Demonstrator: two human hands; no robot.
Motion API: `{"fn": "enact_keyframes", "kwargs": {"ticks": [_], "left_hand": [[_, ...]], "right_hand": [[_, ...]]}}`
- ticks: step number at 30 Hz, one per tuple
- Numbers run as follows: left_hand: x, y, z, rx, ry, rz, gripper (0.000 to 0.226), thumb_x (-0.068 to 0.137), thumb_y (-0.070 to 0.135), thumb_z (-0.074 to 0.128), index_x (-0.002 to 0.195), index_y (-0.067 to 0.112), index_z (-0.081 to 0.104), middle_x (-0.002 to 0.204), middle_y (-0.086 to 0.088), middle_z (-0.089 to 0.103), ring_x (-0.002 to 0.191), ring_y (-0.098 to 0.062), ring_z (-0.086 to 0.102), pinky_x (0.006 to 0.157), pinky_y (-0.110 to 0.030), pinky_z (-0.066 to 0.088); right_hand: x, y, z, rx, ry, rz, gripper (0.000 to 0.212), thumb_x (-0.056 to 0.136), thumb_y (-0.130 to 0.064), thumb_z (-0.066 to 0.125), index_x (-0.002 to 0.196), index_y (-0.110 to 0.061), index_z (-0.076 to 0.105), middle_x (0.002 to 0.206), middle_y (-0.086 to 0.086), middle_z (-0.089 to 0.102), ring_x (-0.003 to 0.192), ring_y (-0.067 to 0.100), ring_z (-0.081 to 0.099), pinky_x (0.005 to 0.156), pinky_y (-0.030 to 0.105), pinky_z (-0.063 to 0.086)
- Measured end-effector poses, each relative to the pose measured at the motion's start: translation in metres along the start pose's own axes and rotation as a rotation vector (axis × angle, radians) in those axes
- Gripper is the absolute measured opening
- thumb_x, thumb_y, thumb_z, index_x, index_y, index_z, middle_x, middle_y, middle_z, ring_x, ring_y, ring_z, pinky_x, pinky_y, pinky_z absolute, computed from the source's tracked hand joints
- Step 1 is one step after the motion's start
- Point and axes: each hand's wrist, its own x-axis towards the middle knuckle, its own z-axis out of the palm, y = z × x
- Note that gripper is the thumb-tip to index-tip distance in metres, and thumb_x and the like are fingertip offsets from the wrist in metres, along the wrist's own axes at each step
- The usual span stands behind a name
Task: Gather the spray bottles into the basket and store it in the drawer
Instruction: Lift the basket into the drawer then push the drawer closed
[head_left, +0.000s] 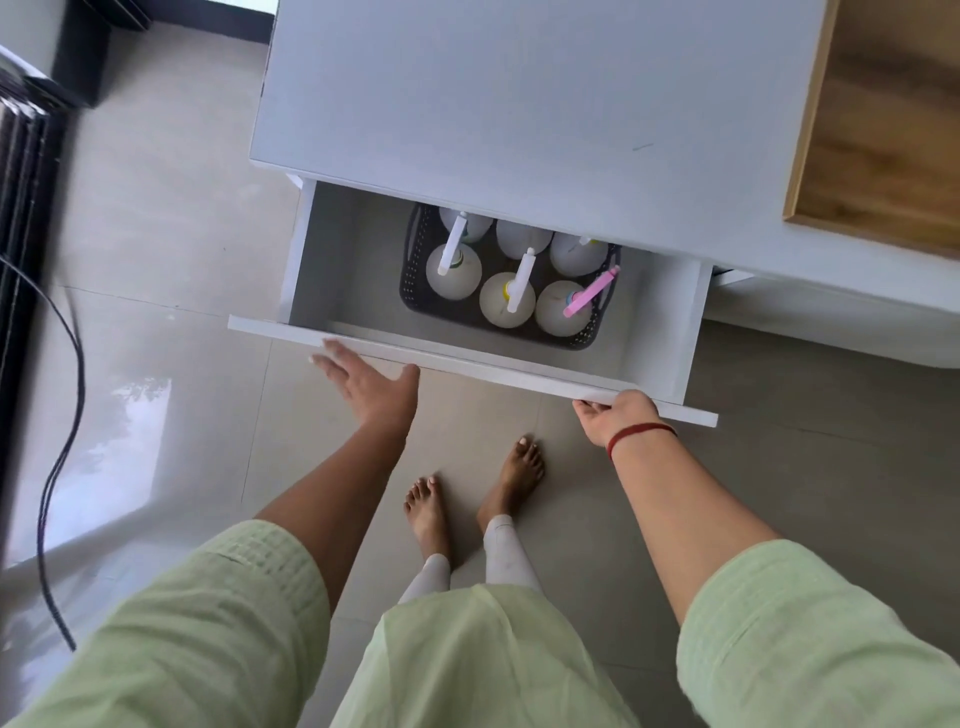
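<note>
Drawer (493, 371) handling is the step, judged from the head view: it stands partly out of the white counter (519, 104), and whether it is being drawn or pushed cannot be told. Right hand (618, 415) grips the right end of the front panel, fingers curled over its top edge. Left hand (363, 384) is spread wide and holds nothing, its fingertips at the panel's left end; contact is unclear. If the bottles (506, 306) are wanted, the next move calls for pulling further, since the counter overhangs the back row. They stand in a dark basket (415, 283) at the drawer's right, one with a pink spout (592, 293). Bare feet (519, 467) stand just below the panel and could be in its way. A cable (67, 364) trails on the floor (182, 234), well apart at the left
</note>
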Motion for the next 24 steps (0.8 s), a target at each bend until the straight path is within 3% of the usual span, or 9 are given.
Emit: {"fn": "enact_keyframes", "kwargs": {"ticks": [3, 4, 6, 7, 9, 10, 12, 19, 24], "left_hand": [[-0.003, 0.029, 0.012, -0.718, -0.149, -0.390, 0.063, 0.089, 0.021, 0.054, 0.145, 0.011, 0.028, 0.150, -0.007, 0.033, 0.138, -0.024, 0.036, 0.111, -0.038, 0.035], [-0.002, 0.039, 0.014, -0.912, -0.198, -0.456, 0.045, 0.089, 0.021, 0.052, 0.131, 0.008, 0.043, 0.135, -0.006, 0.045, 0.133, -0.024, 0.043, 0.108, -0.039, 0.040], [0.004, 0.051, 0.018, -1.122, -0.220, -0.493, 0.025, 0.088, 0.027, 0.050, 0.105, 0.011, 0.054, 0.123, -0.007, 0.051, 0.128, -0.023, 0.049, 0.109, -0.042, 0.041], [0.007, 0.055, 0.019, -1.167, -0.226, -0.489, 0.028, 0.087, 0.032, 0.050, 0.106, 0.012, 0.054, 0.125, -0.007, 0.051, 0.127, -0.024, 0.049, 0.109, -0.044, 0.040], [0.012, 0.061, 0.019, -1.198, -0.259, -0.477, 0.052, 0.087, 0.040, 0.049, 0.130, 0.011, 0.046, 0.136, -0.009, 0.048, 0.128, -0.025, 0.048, 0.109, -0.045, 0.039], [0.015, 0.065, 0.020, -1.201, -0.272, -0.472, 0.063, 0.087, 0.043, 0.049, 0.140, 0.010, 0.038, 0.141, -0.011, 0.045, 0.131, -0.026, 0.045, 0.110, -0.045, 0.039], [0.019, 0.073, 0.020, -1.206, -0.297, -0.453, 0.076, 0.088, 0.049, 0.048, 0.149, 0.010, 0.024, 0.149, -0.013, 0.035, 0.138, -0.028, 0.037, 0.110, -0.047, 0.037], [0.023, 0.107, 0.028, -1.244, -0.414, -0.404, 0.083, 0.088, 0.053, 0.042, 0.151, 0.008, 0.012, 0.157, -0.018, 0.020, 0.145, -0.033, 0.025, 0.107, -0.052, 0.037], [0.027, 0.127, 0.033, -1.206, -0.505, -0.366, 0.085, 0.088, 0.059, 0.034, 0.150, 0.002, 0.017, 0.156, -0.020, 0.024, 0.144, -0.030, 0.028, 0.116, -0.042, 0.027]], "right_hand": [[0.004, -0.013, 0.012, 0.017, -0.007, 0.017, 0.041, 0.101, -0.012, 0.021, 0.140, -0.004, 0.032, 0.151, 0.011, 0.034, 0.139, 0.026, 0.034, 0.113, 0.043, 0.031], [0.003, -0.017, 0.017, 0.009, 0.004, 0.018, 0.041, 0.101, -0.013, 0.022, 0.140, -0.005, 0.033, 0.151, 0.010, 0.034, 0.139, 0.025, 0.033, 0.113, 0.044, 0.031], [0.006, -0.024, 0.023, -0.005, 0.008, 0.026, 0.041, 0.100, -0.012, 0.023, 0.139, -0.003, 0.034, 0.150, 0.010, 0.036, 0.139, 0.026, 0.033, 0.114, 0.044, 0.030], [0.009, -0.026, 0.023, -0.016, 0.016, 0.015, 0.040, 0.100, -0.009, 0.024, 0.137, 0.001, 0.036, 0.149, 0.014, 0.036, 0.139, 0.028, 0.034, 0.115, 0.043, 0.029], [0.011, -0.030, 0.028, 0.110, -0.015, 0.047, 0.034, 0.099, -0.002, 0.026, 0.121, 0.019, 0.041, 0.149, 0.025, 0.032, 0.139, 0.037, 0.031, 0.117, 0.040, 0.023], [0.011, -0.031, 0.032, 0.107, -0.020, 0.022, 0.032, 0.099, -0.001, 0.026, 0.117, 0.020, 0.042, 0.149, 0.026, 0.030, 0.140, 0.037, 0.030, 0.118, 0.039, 0.023], [0.009, -0.037, 0.039, 0.036, -0.049, -0.020, 0.037, 0.101, -0.006, 0.026, 0.133, 0.009, 0.036, 0.150, 0.016, 0.034, 0.139, 0.028, 0.034, 0.114, 0.040, 0.031], [0.005, -0.060, 0.068, 0.130, -0.132, -0.044, 0.028, 0.102, -0.014, 0.031, 0.125, -0.006, 0.044, 0.141, 0.014, 0.043, 0.134, 0.022, 0.042, 0.107, 0.043, 0.041], [0.004, -0.074, 0.080, 0.140, -0.156, -0.086, 0.029, 0.098, -0.011, 0.020, 0.106, 0.000, 0.046, 0.102, 0.017, 0.051, 0.112, 0.029, 0.054, 0.102, 0.049, 0.045]]}}
